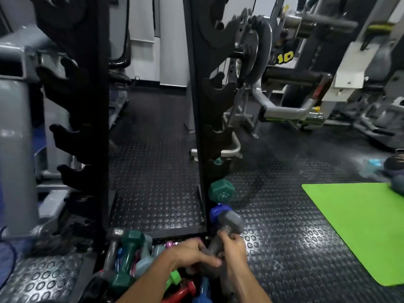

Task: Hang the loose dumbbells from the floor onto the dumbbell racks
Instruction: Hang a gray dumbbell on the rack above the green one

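My right hand [232,246] grips the handle of a grey dumbbell [232,221] held up at the foot of the right rack post [197,119]. My left hand [192,253] reaches in beside it and its fingers touch the same dumbbell's lower part. A pile of loose dumbbells [131,254] in green, grey, pink, red and blue lies on the floor below my hands. A green dumbbell [221,191] and a blue one [218,212] hang on the right post's lowest hooks. The left rack post [87,119] has bare black hooks.
A bright green mat [360,226] lies on the studded rubber floor [284,248] at the right. Grey gym machines [306,84] with weight plates stand behind the racks. A grey machine column [15,149] stands at the far left.
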`<state>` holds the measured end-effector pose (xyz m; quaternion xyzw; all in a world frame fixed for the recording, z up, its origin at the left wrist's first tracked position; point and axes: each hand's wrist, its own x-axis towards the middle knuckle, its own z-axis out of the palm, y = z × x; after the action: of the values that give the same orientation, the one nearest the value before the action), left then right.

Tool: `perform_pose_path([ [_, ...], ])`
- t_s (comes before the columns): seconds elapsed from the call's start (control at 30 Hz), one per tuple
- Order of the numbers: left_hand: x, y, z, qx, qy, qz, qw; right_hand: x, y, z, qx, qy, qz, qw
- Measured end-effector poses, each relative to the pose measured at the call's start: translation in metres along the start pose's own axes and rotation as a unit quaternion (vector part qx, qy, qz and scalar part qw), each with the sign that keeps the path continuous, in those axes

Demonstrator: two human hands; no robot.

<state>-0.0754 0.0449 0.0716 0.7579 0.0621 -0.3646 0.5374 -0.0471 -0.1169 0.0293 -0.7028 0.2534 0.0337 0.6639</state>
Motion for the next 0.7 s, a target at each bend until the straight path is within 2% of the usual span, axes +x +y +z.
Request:
perform_pose_path([
  [0.13, -0.011, 0.043, 0.002, -0.025, 0.042, 0.06, 0.997, 0.008, -0.044, -0.019, 0.064, 0.011, -0.025, 0.998],
  [0.27, -0.022, 0.091, 0.008, -0.099, 0.098, 0.144, 0.98, 0.025, -0.106, -0.036, 0.1, 0.012, -0.06, 0.993],
  [0.43, -0.025, 0.153, 0.014, -0.175, 0.11, 0.208, 0.956, 0.049, -0.194, -0.037, 0.019, -0.01, -0.128, 0.992],
  [0.53, -0.015, 0.179, 0.015, -0.207, 0.159, 0.226, 0.938, 0.063, -0.237, -0.029, -0.064, -0.035, -0.167, 0.983],
  [0.7, 0.007, 0.198, 0.007, -0.322, 0.21, 0.243, 0.891, 0.071, -0.287, -0.001, -0.094, -0.122, -0.157, 0.976],
])
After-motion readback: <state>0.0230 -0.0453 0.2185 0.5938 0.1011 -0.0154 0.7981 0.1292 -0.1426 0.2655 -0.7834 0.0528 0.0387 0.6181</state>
